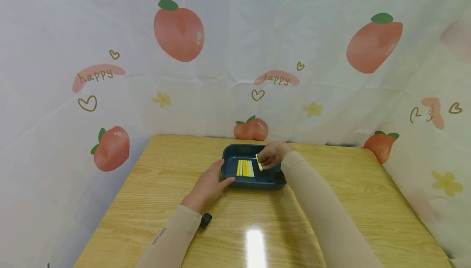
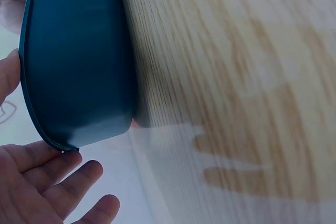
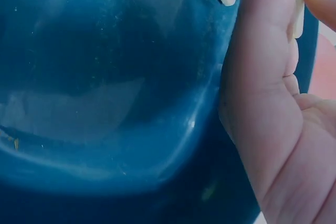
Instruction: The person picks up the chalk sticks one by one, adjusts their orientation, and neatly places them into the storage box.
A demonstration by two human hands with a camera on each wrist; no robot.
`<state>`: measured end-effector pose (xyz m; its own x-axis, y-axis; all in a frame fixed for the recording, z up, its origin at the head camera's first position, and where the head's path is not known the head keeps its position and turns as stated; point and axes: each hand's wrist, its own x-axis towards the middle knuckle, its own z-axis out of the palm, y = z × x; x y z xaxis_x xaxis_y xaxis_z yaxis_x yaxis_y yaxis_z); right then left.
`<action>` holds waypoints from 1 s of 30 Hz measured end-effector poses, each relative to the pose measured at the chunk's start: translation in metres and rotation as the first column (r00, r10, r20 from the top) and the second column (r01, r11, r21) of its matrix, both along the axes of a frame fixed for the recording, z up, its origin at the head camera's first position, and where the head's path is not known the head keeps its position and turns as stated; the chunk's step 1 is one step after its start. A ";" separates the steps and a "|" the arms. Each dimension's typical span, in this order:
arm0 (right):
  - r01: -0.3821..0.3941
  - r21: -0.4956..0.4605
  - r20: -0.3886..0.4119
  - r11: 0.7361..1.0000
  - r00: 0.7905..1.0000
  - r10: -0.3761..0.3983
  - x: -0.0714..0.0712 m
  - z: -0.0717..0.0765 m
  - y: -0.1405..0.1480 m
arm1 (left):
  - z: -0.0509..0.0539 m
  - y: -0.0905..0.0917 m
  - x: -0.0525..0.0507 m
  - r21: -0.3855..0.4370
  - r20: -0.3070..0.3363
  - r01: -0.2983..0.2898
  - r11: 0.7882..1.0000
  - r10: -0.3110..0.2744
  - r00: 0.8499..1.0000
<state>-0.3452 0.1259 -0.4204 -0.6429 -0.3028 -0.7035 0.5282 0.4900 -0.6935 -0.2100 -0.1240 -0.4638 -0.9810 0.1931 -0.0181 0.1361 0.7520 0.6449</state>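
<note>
A dark blue tray (image 1: 254, 185) stands on the wooden table, and its outer wall (image 2: 79, 51) fills much of the left wrist view. My left hand (image 1: 209, 181) rests at its left front corner, thumb and fingertips touching the rim, the other fingers (image 2: 79, 190) spread and fairly straight. Inside the tray lies a row of yellow and white chalk sticks (image 1: 245, 168), side by side. To the right of that row, my right hand (image 1: 272, 154) pinches a white chalk stick (image 1: 259, 163) over the tray. In the right wrist view its fingers (image 3: 262, 72) partly hide this stick.
A small black object (image 1: 206, 220) is beside the left wrist, and a dark one (image 1: 280, 177) is by the right wrist at the tray's right end. Behind the table (image 1: 176, 153) hangs a white cloth (image 1: 220, 55) printed with fruit.
</note>
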 end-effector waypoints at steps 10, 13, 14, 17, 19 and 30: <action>0.036 0.092 0.017 0.995 0.999 -0.037 -0.002 -0.006 -0.009 | 0.000 -0.001 -0.002 0.012 -0.010 -0.001 1.000 0.001 1.000; 0.053 0.102 0.025 0.993 0.998 -0.056 -0.002 -0.008 -0.009 | -0.002 -0.001 -0.002 0.008 -0.010 -0.001 1.000 0.001 1.000; 0.057 0.105 0.029 0.993 0.998 -0.060 -0.002 -0.009 -0.009 | -0.002 -0.001 -0.002 0.008 -0.009 -0.001 1.000 0.001 1.000; 0.077 0.113 0.040 0.991 0.996 -0.082 -0.001 -0.011 -0.010 | -0.003 -0.001 -0.001 0.004 -0.002 0.001 1.000 -0.001 1.000; 0.083 0.119 0.038 0.989 0.995 -0.088 -0.001 -0.010 -0.011 | -0.002 0.000 -0.001 0.004 -0.004 0.002 1.000 -0.002 1.000; 0.102 0.108 0.068 0.989 0.992 -0.110 0.000 -0.008 -0.011 | 0.000 0.001 0.002 0.019 -0.009 -0.005 1.000 0.006 1.000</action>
<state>-0.3453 0.1147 -0.4280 -0.6129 -0.1583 -0.7742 0.6288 0.4956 -0.5991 -0.2075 -0.1233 -0.4633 -0.9822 0.1879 -0.0061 0.1376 0.7407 0.6576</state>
